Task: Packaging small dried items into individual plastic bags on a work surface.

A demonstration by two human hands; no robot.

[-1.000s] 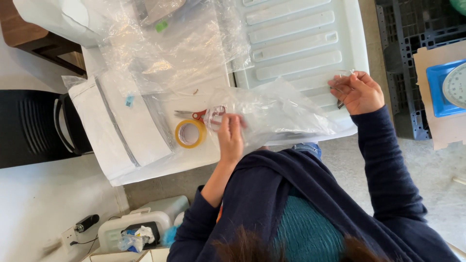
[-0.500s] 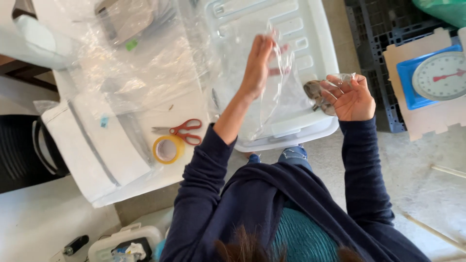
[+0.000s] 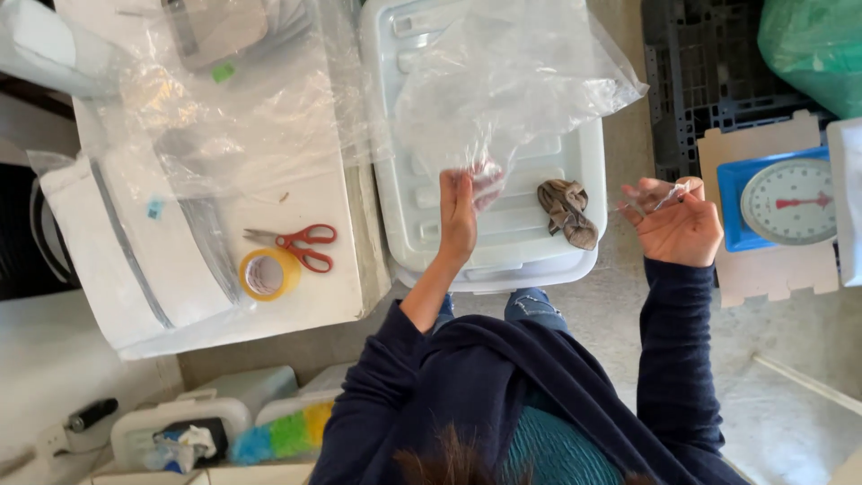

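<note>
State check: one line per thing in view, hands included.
left hand: raised, pinching the clear plastic bag
clear plastic bag: held up, billowed over the bin
right hand: grip closed on a small clear strip
brown cloth: crumpled, lying on the bin
white plastic bin: upside down
scissors: closed, flat on the table
tape roll: lying flat
scale: nothing on it

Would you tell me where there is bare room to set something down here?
Free: the white lid between the clear bag and brown cloth; the table strip right of the red scissors. Crowded: the plastic sheeting top left, and around the tape roll.
</note>
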